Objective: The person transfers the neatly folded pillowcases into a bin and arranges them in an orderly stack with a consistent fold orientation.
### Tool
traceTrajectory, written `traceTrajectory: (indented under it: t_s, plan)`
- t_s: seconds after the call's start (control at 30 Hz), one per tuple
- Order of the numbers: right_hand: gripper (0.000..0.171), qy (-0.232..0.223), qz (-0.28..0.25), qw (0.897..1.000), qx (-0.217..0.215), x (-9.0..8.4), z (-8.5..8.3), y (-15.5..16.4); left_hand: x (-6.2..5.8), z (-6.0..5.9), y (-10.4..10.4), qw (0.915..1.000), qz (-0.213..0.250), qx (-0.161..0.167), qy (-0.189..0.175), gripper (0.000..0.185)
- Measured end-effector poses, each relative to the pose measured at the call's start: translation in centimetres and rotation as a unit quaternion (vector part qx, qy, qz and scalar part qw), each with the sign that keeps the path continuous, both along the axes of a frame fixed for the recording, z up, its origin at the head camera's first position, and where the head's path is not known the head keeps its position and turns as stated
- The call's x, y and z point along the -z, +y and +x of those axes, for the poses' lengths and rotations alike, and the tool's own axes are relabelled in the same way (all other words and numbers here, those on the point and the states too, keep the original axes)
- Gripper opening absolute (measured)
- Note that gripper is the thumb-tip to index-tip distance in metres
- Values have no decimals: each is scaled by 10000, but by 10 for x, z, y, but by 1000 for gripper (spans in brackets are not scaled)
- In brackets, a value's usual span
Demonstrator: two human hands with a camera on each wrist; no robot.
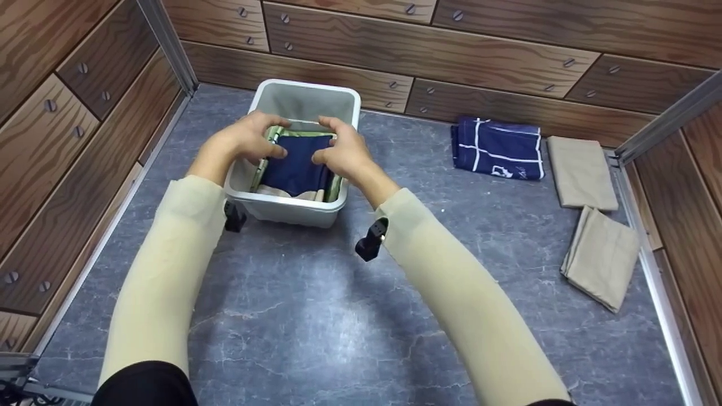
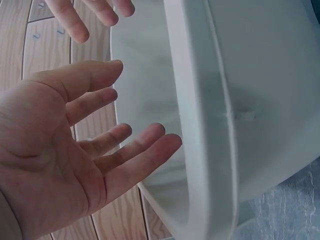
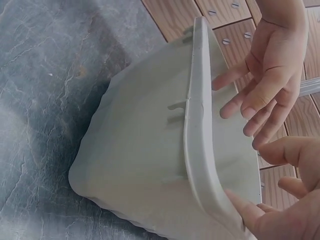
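A white plastic bin (image 1: 307,101) is standing upright on the grey bench (image 1: 316,316), in the far left part of it, with its open side facing up. Its long axis is running from near to far, and its far end is almost touching the wooden wall (image 1: 395,62).

Inside the bin a folded dark blue cloth (image 1: 293,169) is lying on top, flat, with its long side also going from near to far. Under it, edges of a green cloth (image 1: 276,135) and a beige cloth (image 1: 293,194) are showing.

No label or writing is readable on the bin. The blue towel (image 1: 497,148) on the far right of the bench is carrying white lines and a small white mark, but it is too small to read.

The left hand (image 1: 248,138) is resting over the left far corner of the blue cloth, and the right hand (image 1: 341,149) over its right far corner. In the head view the fingers are bending down onto the cloth. In the wrist views the fingers (image 2: 125,145) of each hand are looking spread and relaxed beside the bin rim, so the grip is loose and nothing is being pinched.

Two folded beige towels (image 1: 584,172) are lying at the right edge of the bench, well apart from the bin.
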State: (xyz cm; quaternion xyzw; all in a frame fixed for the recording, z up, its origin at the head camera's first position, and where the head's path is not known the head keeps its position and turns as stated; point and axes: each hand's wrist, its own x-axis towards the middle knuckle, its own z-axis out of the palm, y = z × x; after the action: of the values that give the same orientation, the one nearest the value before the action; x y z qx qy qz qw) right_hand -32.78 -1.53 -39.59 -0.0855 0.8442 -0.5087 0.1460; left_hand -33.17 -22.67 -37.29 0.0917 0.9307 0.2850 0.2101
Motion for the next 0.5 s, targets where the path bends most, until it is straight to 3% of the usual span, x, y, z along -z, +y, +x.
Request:
traceTrajectory:
  t_s: [0.13,0.23,0.4,0.5]
  plan:
    - [76,-60,-581,9983,71,-1,4,11,1,3,6,9981,136,35,592,65]
    - [75,59,-959,9953,111,-4,8,24,2,8,14,9927,512,-7,1095,63]
    - [74,204,-1473,9886,243,-9,17,56,2,19,33,9805,1609,-151,1118,62]
    - [74,287,-1727,9836,429,-11,20,79,5,22,48,9666,2282,-171,1154,62]
